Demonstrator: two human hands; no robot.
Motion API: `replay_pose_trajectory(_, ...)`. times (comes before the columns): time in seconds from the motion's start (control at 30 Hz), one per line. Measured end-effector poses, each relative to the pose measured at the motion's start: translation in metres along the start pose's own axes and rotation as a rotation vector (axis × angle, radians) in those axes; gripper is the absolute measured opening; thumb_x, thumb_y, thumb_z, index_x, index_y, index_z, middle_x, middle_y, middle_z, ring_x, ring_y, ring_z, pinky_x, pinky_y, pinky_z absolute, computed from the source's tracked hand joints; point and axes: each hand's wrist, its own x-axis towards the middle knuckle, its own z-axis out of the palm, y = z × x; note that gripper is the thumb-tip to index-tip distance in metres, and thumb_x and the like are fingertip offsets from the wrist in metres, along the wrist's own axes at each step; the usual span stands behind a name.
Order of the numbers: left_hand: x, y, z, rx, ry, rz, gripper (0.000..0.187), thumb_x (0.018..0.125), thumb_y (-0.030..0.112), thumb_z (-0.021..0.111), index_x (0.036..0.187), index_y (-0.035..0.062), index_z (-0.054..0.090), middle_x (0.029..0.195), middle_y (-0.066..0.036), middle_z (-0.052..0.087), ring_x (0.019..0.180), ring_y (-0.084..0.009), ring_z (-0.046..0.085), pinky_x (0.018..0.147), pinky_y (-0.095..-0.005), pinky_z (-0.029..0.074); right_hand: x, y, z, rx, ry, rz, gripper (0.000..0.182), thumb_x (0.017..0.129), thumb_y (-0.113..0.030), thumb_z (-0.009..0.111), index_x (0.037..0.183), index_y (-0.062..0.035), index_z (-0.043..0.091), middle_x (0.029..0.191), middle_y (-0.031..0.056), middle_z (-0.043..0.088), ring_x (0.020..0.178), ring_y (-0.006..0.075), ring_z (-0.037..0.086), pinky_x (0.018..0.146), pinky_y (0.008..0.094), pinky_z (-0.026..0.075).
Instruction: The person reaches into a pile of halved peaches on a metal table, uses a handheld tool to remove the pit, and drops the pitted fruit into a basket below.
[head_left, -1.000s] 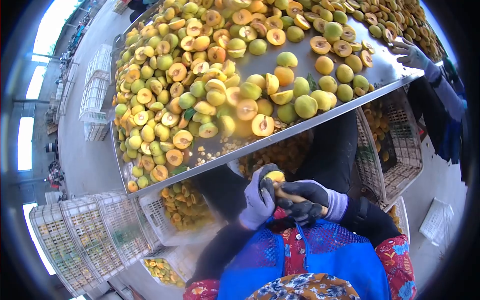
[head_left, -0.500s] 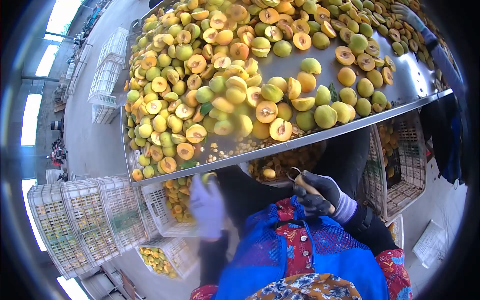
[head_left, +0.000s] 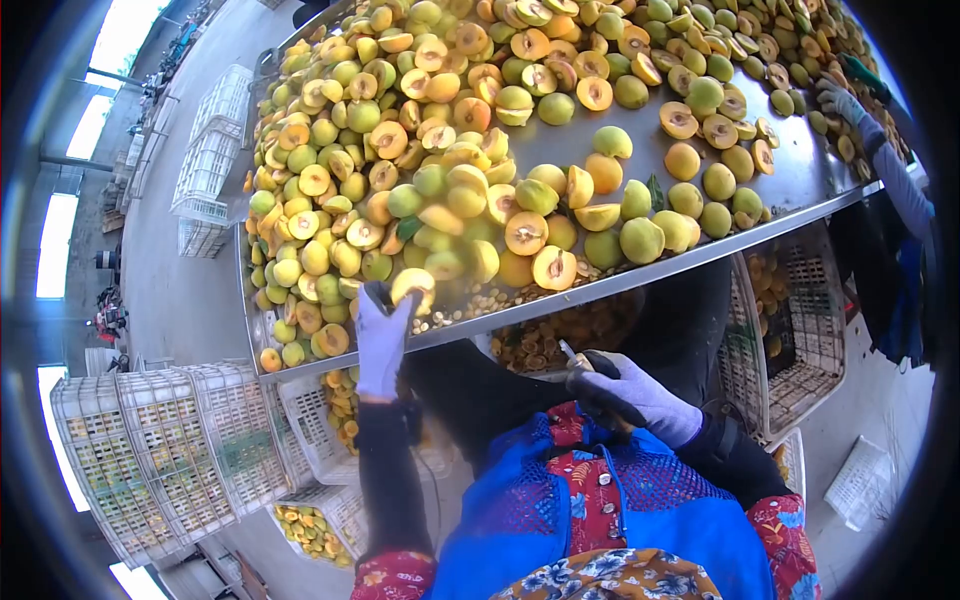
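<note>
At the near edge of the metal table, my left hand in a lavender glove with dark fingertips grips a halved apricot between thumb and fingers. Its orange cut face is partly visible. My right hand, gloved the same way, is closed in front of my lap around a hand tool. Only its metal tip and a bit of handle show. Whole and halved yellow-green apricots are heaped over the table, and loose pits lie along its near rim.
Under the table edge is a container of cut fruit. White plastic crates stand at left and right, and a crate of fruit sits on the floor. Another person's gloved hand is among the fruit at far right.
My left hand has risen from below the table edge onto the fruit at the rim. My right hand has turned, so the tool's looped metal end and wooden handle show less.
</note>
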Motion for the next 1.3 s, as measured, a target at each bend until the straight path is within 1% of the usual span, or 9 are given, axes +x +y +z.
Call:
replay_pose_trajectory(0.07,-0.032,0.057,0.000,-0.575,-0.152,-0.360,0.045,0.086,0.022,0.072,0.121,0.0028,0.050,0.087,-0.008,0.065,0.056,-0.0151,0.059,0.044,-0.0256,0.047,0.005,-0.005,0.003,-0.282,0.039,-0.114,0.023,0.092,-0.022,0.067,0.105,-0.0045,0.059,0.069,0.0008,0.058,0.056,0.0081,0.052,0.051,0.0234,0.043)
replay_pose_trajectory(0.13,-0.058,0.092,0.006,-0.875,-0.231,-0.418,0.047,0.087,0.021,0.071,0.127,0.0048,0.050,0.089,-0.005,0.065,0.050,-0.0081,0.055,0.036,-0.0174,0.037,0.013,0.003,0.008,-0.451,0.158,-0.357,0.027,0.086,-0.015,0.073,0.106,-0.0023,0.060,0.077,0.0030,0.064,0.068,0.0129,0.057,0.064,0.0294,0.048)
replay_pose_trajectory(0.2,-0.076,0.101,0.020,-0.880,-0.335,-0.555,0.053,0.088,0.017,0.069,0.135,0.0046,0.047,0.101,-0.009,0.066,0.058,-0.0120,0.062,0.036,-0.0193,0.039,0.016,-0.006,0.018,-0.574,0.261,-0.458,0.028,0.084,-0.016,0.074,0.104,-0.0007,0.060,0.078,0.0054,0.065,0.071,0.0154,0.057,0.069,0.0318,0.049)
replay_pose_trajectory(0.37,-0.112,0.129,0.049,-0.903,-0.416,-0.341,0.039,0.094,0.014,0.061,0.129,0.0005,0.048,0.115,-0.013,0.061,0.106,-0.0181,0.061,0.089,-0.0288,0.050,0.024,-0.006,0.025,-0.607,0.508,-0.507,0.029,0.082,-0.022,0.074,0.099,-0.0023,0.061,0.078,0.0202,0.066,0.077,0.0403,0.066,0.065,0.0411,0.051)
replay_pose_trajectory(0.57,-0.126,0.142,0.062,-0.326,-0.248,0.165,0.036,0.098,0.011,0.054,0.130,-0.0010,0.044,0.115,-0.016,0.059,0.103,-0.0220,0.060,0.090,-0.0339,0.049,0.023,0.006,0.020,-0.498,0.570,-0.579,0.028,0.081,-0.016,0.074,0.101,-0.0014,0.062,0.079,0.0199,0.066,0.076,0.0357,0.068,0.065,0.0374,0.052)
replay_pose_trajectory(0.67,-0.130,0.128,0.078,-0.378,-0.220,0.138,0.036,0.097,0.010,0.055,0.130,-0.0002,0.045,0.116,-0.013,0.059,0.104,-0.0207,0.059,0.092,-0.0323,0.048,0.018,0.002,0.016,-0.369,0.401,-0.530,0.026,0.082,-0.012,0.073,0.103,-0.0012,0.063,0.085,0.0118,0.069,0.076,0.0176,0.065,0.072,0.0318,0.051)
replay_pose_trajectory(0.77,-0.124,0.135,0.077,-0.706,-0.294,-0.134,0.035,0.097,0.015,0.056,0.128,0.0010,0.049,0.118,-0.011,0.059,0.105,-0.0184,0.058,0.093,-0.0302,0.048,0.010,0.003,0.012,-0.449,0.284,-0.562,0.028,0.088,-0.018,0.069,0.104,0.0013,0.057,0.077,0.0203,0.065,0.072,0.0370,0.067,0.063,0.0390,0.051)
replay_pose_trajectory(0.97,-0.127,0.128,0.074,-1.175,-0.420,-0.419,0.041,0.105,0.036,0.044,0.128,0.0022,0.049,0.118,-0.011,0.060,0.104,-0.0187,0.060,0.091,-0.0332,0.050,-0.013,-0.002,0.012,-0.872,0.288,-0.443,0.030,0.093,-0.018,0.062,0.108,0.0026,0.047,0.071,0.0217,0.061,0.065,0.0401,0.064,0.053,0.0460,0.047)
replay_pose_trajectory(1.3,-0.143,0.139,0.081,-0.515,-0.134,0.013,0.033,0.106,0.024,0.040,0.123,-0.0019,0.051,0.115,-0.013,0.059,0.105,-0.0207,0.058,0.094,-0.0317,0.045,-0.012,0.003,0.015,-0.985,0.217,-0.387,0.030,0.096,-0.023,0.054,0.108,0.0036,0.048,0.069,0.0230,0.060,0.062,0.0432,0.061,0.054,0.0506,0.047)
